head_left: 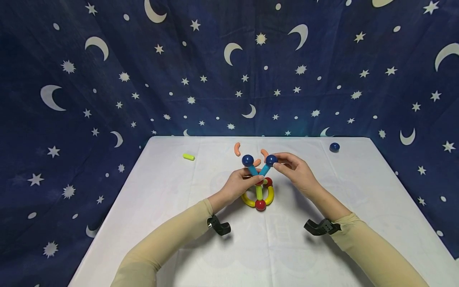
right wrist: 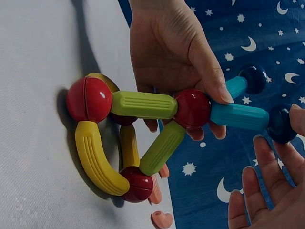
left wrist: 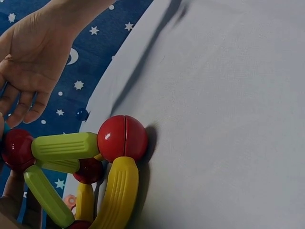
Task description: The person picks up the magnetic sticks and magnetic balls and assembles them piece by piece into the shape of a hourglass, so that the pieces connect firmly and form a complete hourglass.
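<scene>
Behind the table, a dark blue cloth (head_left: 211,95) printed with pale moons, stars and dots is hung in soft folds. Below it, the tabletop is covered by a smooth white cloth (head_left: 215,247), faintly creased. Over it, two arms in close-fitting beige sleeves (head_left: 172,235) are extended from the near side. At mid-table, between the hands, a construction (head_left: 259,193) of rods and balls is held, its ring turned down toward the cloth. This ring is formed of ribbed, curved yellow rods (right wrist: 100,162) joined by glossy, seamed red balls (right wrist: 89,99); from it, straight, grooved green rods (right wrist: 144,105) are led up to an upper red ball (right wrist: 192,109), where two light-blue rods (right wrist: 239,117) are spread in a V, each capped by a shiny dark blue ball. The upper red ball is gripped by the left hand (head_left: 237,185), with the thumb laid across the front and the fingers behind. The right-hand blue ball (head_left: 271,160) is pinched between thumb and forefinger of the right hand (head_left: 301,175). Around the wrists, black straps (head_left: 219,226) are worn. Beyond the construction, three curved orange pieces (head_left: 237,149) are scattered; a loose green rod (head_left: 189,157) is seen far left, and a loose blue ball (head_left: 334,147) far right
</scene>
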{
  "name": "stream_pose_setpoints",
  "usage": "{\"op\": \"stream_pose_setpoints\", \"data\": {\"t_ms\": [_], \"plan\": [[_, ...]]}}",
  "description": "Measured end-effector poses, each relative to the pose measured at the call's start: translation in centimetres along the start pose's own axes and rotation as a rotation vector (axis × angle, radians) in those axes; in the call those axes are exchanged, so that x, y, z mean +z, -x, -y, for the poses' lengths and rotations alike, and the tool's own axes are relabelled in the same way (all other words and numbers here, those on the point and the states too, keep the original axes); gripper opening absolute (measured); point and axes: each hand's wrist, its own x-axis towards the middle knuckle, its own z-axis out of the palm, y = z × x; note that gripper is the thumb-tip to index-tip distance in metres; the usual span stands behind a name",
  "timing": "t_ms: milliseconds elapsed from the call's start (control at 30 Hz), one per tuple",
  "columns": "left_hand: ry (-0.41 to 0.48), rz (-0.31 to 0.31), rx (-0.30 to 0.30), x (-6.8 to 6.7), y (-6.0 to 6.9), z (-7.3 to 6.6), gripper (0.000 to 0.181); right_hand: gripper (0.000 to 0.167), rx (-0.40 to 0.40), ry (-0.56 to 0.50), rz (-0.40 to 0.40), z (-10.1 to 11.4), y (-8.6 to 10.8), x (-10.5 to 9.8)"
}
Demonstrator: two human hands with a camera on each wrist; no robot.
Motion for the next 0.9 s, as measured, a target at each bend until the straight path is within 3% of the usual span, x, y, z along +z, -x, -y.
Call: {"op": "stream_pose_setpoints", "data": {"t_ms": [400,900], "plan": [[0.008,0.051,0.031,-0.4,0.0,-0.7,0.036,0.042,-0.001,-0.001,-0.004,-0.2,-0.1,0.0],[0.035,0.051,0.015,-0.3,-0.3,-1.0,0.029,0.043,-0.004,-0.039,-0.001,-0.2,0.0,0.0]]}}
